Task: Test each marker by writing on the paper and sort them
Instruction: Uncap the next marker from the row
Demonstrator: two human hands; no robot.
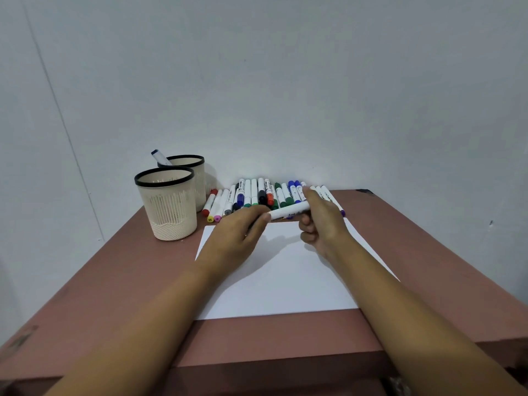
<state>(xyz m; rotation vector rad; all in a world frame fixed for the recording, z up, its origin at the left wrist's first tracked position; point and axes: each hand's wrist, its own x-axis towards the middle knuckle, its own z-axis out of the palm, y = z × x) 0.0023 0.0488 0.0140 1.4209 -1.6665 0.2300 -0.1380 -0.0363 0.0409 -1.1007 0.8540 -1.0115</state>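
Both hands hold one white marker (288, 212) level above the far edge of the white paper (283, 284). My right hand (321, 221) grips its right end. My left hand (240, 232) pinches its left end, where the cap is hidden by my fingers. Behind them a row of several markers (257, 195) with red, blue, green, black, yellow and pink caps lies against the wall. I see no writing on the paper.
Two cream mesh cups with black rims stand at the left: the near cup (168, 204) looks empty from here, the far cup (185, 172) holds one marker (159, 157). The brown table (114, 281) meets a white wall behind.
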